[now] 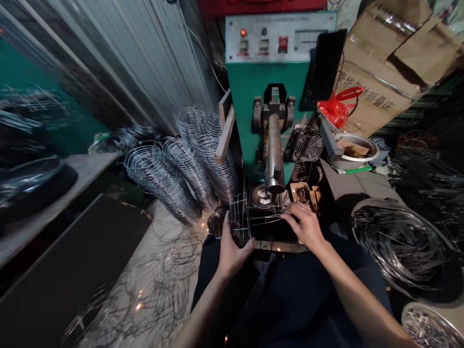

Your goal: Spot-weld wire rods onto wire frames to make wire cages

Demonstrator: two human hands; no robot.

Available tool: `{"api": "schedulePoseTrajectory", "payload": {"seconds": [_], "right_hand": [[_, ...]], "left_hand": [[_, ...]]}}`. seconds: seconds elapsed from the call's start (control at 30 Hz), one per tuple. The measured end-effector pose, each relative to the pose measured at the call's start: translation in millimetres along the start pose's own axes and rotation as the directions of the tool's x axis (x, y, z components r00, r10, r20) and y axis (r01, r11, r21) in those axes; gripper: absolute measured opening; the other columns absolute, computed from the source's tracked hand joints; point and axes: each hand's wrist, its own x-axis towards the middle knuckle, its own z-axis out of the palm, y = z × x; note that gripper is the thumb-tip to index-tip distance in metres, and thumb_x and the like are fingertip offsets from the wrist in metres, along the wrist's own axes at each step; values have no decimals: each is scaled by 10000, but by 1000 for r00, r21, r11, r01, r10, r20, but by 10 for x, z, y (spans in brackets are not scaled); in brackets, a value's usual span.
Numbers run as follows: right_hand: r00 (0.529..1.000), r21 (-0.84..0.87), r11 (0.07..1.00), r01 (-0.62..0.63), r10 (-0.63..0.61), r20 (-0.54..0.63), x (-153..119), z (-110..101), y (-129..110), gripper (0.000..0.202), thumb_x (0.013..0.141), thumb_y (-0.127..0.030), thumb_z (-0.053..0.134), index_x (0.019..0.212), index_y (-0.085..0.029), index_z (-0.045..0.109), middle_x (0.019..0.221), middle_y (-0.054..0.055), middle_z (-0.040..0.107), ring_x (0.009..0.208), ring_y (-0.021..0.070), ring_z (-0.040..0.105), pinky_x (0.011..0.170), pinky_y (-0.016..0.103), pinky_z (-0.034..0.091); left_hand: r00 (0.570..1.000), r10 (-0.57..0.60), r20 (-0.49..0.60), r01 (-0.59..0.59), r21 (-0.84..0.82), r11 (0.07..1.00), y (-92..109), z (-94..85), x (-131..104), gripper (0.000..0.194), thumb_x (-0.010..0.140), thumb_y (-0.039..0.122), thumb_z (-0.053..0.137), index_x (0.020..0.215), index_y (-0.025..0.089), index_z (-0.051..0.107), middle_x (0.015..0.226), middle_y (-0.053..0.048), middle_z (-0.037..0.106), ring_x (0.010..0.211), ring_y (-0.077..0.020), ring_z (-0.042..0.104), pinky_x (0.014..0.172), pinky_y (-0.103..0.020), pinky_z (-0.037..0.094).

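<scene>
Head cam: wire grid (248,220), held at 7 o'clock of ram (274,154), green machine (242,92). L hand (232,253) gripped grid's 9 o'clock side; R hand (306,224) pinched thin wires (266,222), 3 o'clock; joined/loose, couldn't tell. Step prob. positioning; next move prob. needed steady alignment.

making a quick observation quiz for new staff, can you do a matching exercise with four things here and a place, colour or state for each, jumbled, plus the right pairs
Things
1. wire grid
2. plastic bag
3. stacks of wire rings
4. machine cabinet

Place, colour or state
A. leaning, to the left of the cabinet
B. green, with a lit red lamp
C. held by the left hand and right hand
D. bright red, crumpled

Right pairs: 1-C, 2-D, 3-A, 4-B
</scene>
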Motion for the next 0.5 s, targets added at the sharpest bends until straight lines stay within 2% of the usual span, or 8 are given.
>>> {"api": "schedulePoseTrajectory", "payload": {"seconds": [0.13,0.23,0.3,0.37,0.43,0.5], "right_hand": [[1000,51,999,-12,11,20,-145,4,24,186,988,-352,590,873,-211,630,871,57,672,894,234,652,848,381,504],[999,79,997,-1,-2,35,-235,21,67,144,991,-325,584,921,-213,642,928,75,672,1045,253,645,924,398,518],[999,82,997,16,-20,47,-283,37,103,120,990,-301,585,954,-211,656,970,84,676,1129,262,622,971,412,512],[998,76,997,29,-33,54,-331,60,135,115,985,-287,590,991,-209,675,995,87,686,1160,267,612,996,424,509],[998,85,996,29,-34,54,-381,96,152,136,982,-283,590,1037,-214,694,1021,83,701,1171,269,612,1012,435,511],[999,128,992,-4,-1,43,-433,146,149,168,984,-279,577,1077,-225,706,1073,79,711,1180,266,614,1024,438,516]], "left_hand": [[1000,16,-18,-15,57,998,-56,28,-129,1071,708,337,769,1555,207,126,1160,-92,535,758,-144,603,711,-318,568],[973,197,-122,-165,234,958,-131,57,-218,1057,694,334,775,1545,185,166,1144,-100,517,860,-187,596,769,-343,566],[918,363,-162,-285,368,885,-174,75,-288,1028,693,334,780,1529,156,209,1123,-116,511,858,-198,588,773,-361,566],[856,488,-171,-367,464,806,-209,91,-379,966,718,333,773,1509,158,247,1114,-128,516,771,-172,585,694,-340,569],[793,583,-176,-410,552,726,-243,98,-490,887,740,325,767,1479,186,295,1116,-139,538,773,-185,616,631,-317,563],[731,667,-144,-442,645,624,-282,85,-608,828,740,299,778,1442,222,346,1112,-144,576,858,-237,660,632,-322,571]]}}
